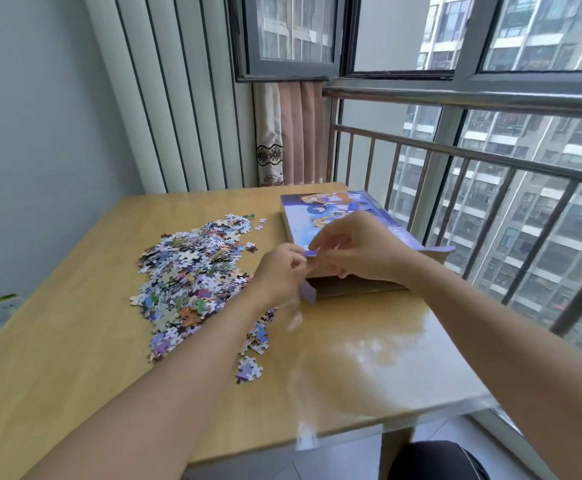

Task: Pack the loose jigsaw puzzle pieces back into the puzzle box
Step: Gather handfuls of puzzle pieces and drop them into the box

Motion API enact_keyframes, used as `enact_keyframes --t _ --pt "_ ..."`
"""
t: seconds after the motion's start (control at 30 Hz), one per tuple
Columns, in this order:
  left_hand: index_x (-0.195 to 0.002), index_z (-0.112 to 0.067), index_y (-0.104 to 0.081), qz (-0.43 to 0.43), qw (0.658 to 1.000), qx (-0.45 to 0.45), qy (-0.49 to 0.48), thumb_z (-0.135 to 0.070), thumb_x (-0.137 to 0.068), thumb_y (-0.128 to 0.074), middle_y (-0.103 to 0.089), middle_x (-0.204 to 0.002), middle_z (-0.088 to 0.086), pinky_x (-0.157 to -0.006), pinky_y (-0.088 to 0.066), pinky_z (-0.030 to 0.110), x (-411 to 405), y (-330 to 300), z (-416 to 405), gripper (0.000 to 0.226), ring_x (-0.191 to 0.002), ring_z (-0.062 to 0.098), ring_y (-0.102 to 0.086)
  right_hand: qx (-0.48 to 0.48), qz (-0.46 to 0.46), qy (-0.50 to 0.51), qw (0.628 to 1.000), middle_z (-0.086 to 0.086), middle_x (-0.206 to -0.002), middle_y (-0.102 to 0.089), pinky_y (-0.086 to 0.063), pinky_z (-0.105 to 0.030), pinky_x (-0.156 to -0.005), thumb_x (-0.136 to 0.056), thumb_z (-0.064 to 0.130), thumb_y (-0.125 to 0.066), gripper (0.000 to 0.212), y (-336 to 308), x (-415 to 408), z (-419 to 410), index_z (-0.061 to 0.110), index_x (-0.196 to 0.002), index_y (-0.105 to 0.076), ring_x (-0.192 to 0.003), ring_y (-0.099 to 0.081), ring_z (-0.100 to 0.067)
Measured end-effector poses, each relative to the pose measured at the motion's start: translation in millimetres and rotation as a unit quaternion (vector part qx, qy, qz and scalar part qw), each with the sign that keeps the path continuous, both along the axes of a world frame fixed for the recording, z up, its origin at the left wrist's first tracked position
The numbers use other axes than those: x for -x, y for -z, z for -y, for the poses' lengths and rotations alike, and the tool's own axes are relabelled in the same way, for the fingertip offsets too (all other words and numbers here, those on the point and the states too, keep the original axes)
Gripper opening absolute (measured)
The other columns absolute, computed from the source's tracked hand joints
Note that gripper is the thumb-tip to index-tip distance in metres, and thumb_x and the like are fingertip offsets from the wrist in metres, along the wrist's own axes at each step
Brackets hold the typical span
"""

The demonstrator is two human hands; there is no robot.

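Wooden table [74,341] by window [421,36]; metal railing [490,157] at right; pink curtain [300,133] behind; white socket [5,304] on left wall.

Puzzle pieces [192,271] mottled purple, blue, white and orange, puzzle box [338,216] purple-blue with cartoon print, brown inside, table [74,341] pale wood, curtain [289,133] pink with black floral band.

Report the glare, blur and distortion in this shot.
Head view: daylight from the window glares in a pale patch on the glossy wooden table; motion blur smears the left hand and the purple flap of the illustrated cardboard puzzle box; wide-angle distortion bows the metal railing; the heap of loose multicoloured puzzle pieces stays sharp.
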State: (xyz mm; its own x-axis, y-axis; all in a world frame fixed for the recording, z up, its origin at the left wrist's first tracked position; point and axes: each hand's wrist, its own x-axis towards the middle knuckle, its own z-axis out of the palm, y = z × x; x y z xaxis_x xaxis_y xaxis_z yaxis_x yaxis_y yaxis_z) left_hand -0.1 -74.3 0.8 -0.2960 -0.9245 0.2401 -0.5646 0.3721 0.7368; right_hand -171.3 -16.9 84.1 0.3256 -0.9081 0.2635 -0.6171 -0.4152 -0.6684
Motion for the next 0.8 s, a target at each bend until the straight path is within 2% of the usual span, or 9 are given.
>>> enact_keyframes --t 0.1,0.17,0.27,0.37,0.5,0.57,0.6,0.67,0.8 --pt "-0.086 -0.029 -0.077 0.029 0.995 -0.047 0.078 -0.034 -0.088 -0.073 -0.067 -0.112 -0.010 -0.086 -0.049 0.027 -23 -3 -7 0.007 -0.102 0.007 -0.061 -0.042 0.022 -0.013 0.999 -0.008 -0.077 -0.076 -0.062 -0.035 -0.058 -0.085 -0.001 -0.064 0.015 -4 -18 9 0.005 -0.095 -0.075 -0.065 -0.074 -0.026" --pt "-0.102 -0.034 -0.074 0.058 0.993 -0.063 0.085 -0.031 -0.082 -0.080 -0.064 -0.122 -0.013 -0.091 -0.048 0.025 -48 -10 -6 0.021 -0.111 0.002 -0.058 -0.069 0.029 -0.014 0.997 -0.013 -0.083 -0.076 -0.061 -0.031 -0.061 -0.087 0.000 -0.066 0.013 -5 -32 22 0.004 -0.097 -0.074 -0.071 -0.074 -0.025" --pt "-0.109 -0.030 -0.073 0.021 0.998 0.011 -0.054 -0.021 -0.087 -0.072 -0.066 -0.120 -0.007 -0.096 -0.048 0.029 -90 -24 0 0.024 -0.111 0.005 -0.059 -0.104 -0.030 -0.002 0.994 -0.010 -0.100 -0.073 -0.062 -0.032 -0.072 -0.089 0.007 -0.068 0.022 -2 -60 53 0.012 -0.111 -0.070 -0.085 -0.073 -0.024" --pt "-0.117 -0.023 -0.070 0.019 0.971 0.091 -0.220 -0.030 -0.091 -0.068 -0.067 -0.124 -0.002 -0.098 -0.047 0.032 -143 -25 13 0.027 -0.115 0.017 -0.061 -0.130 -0.108 0.006 0.986 -0.009 -0.117 -0.068 -0.058 -0.038 -0.086 -0.090 0.016 -0.071 0.044 9 -98 99 0.012 -0.133 -0.059 -0.098 -0.068 -0.026" --pt "-0.133 -0.020 -0.060 0.031 0.947 0.070 -0.311 -0.051 -0.091 -0.063 -0.058 -0.138 0.004 -0.107 -0.042 0.038 -196 14 19 0.052 -0.128 0.023 -0.051 -0.174 -0.099 0.050 0.978 -0.013 -0.105 -0.059 -0.041 -0.030 -0.058 -0.096 0.018 -0.063 0.048 32 -133 160 0.003 -0.140 -0.050 -0.065 -0.048 -0.017" --pt "-0.141 -0.020 -0.053 0.022 0.944 0.057 -0.324 -0.057 -0.092 -0.058 -0.051 -0.146 0.005 -0.113 -0.035 0.039 -212 38 21 0.062 -0.135 0.023 -0.044 -0.188 -0.106 0.074 0.973 -0.015 -0.115 -0.061 -0.044 -0.032 -0.069 -0.098 0.027 -0.061 0.055 45 -142 192 0.008 -0.146 -0.044 -0.080 -0.054 -0.021" --pt "-0.143 -0.021 -0.051 -0.001 0.945 0.045 -0.325 -0.059 -0.092 -0.056 -0.047 -0.149 0.004 -0.115 -0.032 0.039 -216 46 23 0.064 -0.138 0.022 -0.041 -0.193 -0.116 0.085 0.971 -0.017 -0.127 -0.059 -0.048 -0.033 -0.082 -0.098 0.033 -0.059 0.058 50 -144 205 0.009 -0.148 -0.041 -0.096 -0.058 -0.025" --pt "-0.146 -0.024 -0.047 -0.045 0.947 0.021 -0.316 -0.064 -0.092 -0.050 -0.042 -0.152 0.000 -0.117 -0.030 0.040 -224 54 35 0.068 -0.141 0.020 -0.036 -0.197 -0.145 0.097 0.965 -0.018 -0.148 -0.045 -0.041 -0.041 -0.108 -0.099 0.048 -0.053 0.069 60 -149 232 0.008 -0.151 -0.034 -0.131 -0.047 -0.032" --pt "-0.151 -0.033 -0.038 0.018 0.968 0.008 -0.249 -0.073 -0.087 -0.042 -0.029 -0.160 -0.009 -0.120 -0.019 0.035 -226 61 51 0.075 -0.148 0.011 -0.023 -0.217 -0.129 0.124 0.960 -0.013 -0.162 -0.026 -0.030 -0.044 -0.117 -0.093 0.071 -0.040 0.089 76 -160 280 0.015 -0.159 -0.018 -0.140 -0.037 -0.029"
